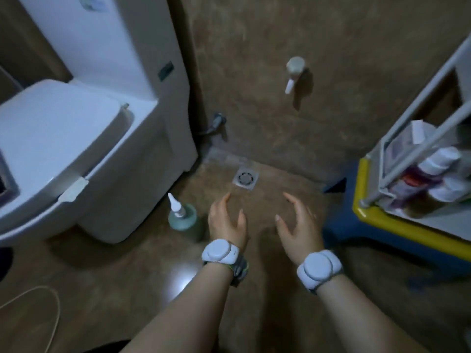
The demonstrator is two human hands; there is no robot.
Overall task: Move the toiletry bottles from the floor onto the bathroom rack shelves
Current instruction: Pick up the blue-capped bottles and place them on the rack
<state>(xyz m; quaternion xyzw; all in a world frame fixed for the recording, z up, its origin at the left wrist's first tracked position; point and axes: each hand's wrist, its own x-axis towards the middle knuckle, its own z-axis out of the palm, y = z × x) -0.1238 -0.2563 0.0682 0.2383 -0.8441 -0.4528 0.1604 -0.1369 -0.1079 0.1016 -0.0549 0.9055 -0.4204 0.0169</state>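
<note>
Both hands are hanging empty at lower centre, left hand (pixel 227 220) and right hand (pixel 298 222) apart, fingers spread. One green bottle (pixel 184 220) is standing on the floor (pixel 254 200) beside the toilet (pixel 63 149), just left of the left hand. The rack (pixel 397 159) at right is already holding several bottles. Judgement: task nearly finished; at least this bottle is remaining.

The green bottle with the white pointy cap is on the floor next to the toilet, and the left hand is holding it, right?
Not quite. The head view shows the green bottle with the white pointy cap standing on the floor beside the white toilet, but the left hand is open and empty, hovering just beside it. The right hand is empty too.
</note>
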